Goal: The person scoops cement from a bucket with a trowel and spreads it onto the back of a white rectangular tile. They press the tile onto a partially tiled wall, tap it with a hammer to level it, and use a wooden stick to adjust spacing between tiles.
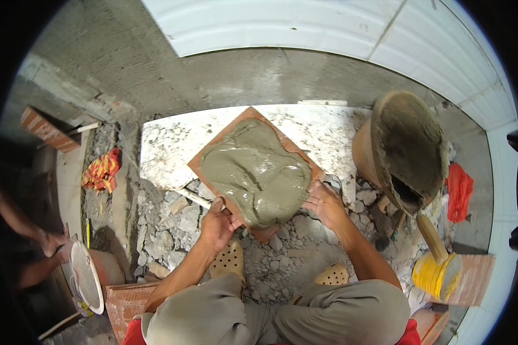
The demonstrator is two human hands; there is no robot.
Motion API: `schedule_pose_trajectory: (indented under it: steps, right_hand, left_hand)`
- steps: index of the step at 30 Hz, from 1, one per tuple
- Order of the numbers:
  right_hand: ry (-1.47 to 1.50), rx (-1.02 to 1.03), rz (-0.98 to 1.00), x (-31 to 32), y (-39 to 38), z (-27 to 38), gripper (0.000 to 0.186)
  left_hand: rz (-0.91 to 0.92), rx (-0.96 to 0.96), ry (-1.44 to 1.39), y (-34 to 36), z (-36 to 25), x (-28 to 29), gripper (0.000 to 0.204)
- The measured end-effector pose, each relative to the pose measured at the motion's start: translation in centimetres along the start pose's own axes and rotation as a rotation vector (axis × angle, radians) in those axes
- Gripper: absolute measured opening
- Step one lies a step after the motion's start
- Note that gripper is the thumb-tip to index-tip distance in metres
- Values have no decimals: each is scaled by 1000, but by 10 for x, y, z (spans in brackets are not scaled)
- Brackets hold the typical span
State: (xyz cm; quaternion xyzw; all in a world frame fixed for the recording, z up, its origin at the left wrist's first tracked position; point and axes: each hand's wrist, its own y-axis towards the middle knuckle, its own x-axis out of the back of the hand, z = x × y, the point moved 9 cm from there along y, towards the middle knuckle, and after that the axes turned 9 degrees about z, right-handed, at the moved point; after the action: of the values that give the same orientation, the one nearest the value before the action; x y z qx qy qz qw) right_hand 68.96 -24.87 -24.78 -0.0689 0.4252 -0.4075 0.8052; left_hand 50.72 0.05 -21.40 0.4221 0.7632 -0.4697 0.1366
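Note:
A square terracotta tile (198,164) is held up in front of me, turned corner-on. Wet grey mortar (258,172) is spread thickly over most of its face, leaving bare edges. My left hand (218,225) grips the tile's near left edge, thumb on top. At the right corner, my right hand (326,202) supports the tile with its fingers at and partly under the edge. Below the tile lies a white board (166,150) spattered with mortar. To the right stands a tilted, mortar-coated bucket (364,148), with a trowel's wooden handle (432,238) sticking out over its near rim.
Broken rubble (166,237) covers the ground around my feet. A red plastic bag (459,191) and a yellow spool-like container (433,276) lie right. More tiles (124,305), a pale bucket (88,276) and a patterned cloth (102,171) sit left, near another person's bare limbs (26,221).

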Motion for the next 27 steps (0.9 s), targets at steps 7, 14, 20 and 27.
schedule_pose_trajectory:
  steps: [7, 14, 20, 27]
  right_hand:
    - [-67, 30, 49, -6, 1, 29, 12]
    - [12, 250, 178, -53, -28, 64, 7]
    - [53, 277, 302, -128, -68, 112, 17]
    - [80, 292, 666, -252, -142, 200, 42]
  left_hand:
    - [123, -107, 57, -15, -18, -29, 30]
    - [151, -300, 247, -46, -59, -49, 39]
    - [207, -447, 359, -138, -122, -97, 53]
    - [477, -843, 344, -273, -204, -183, 62]
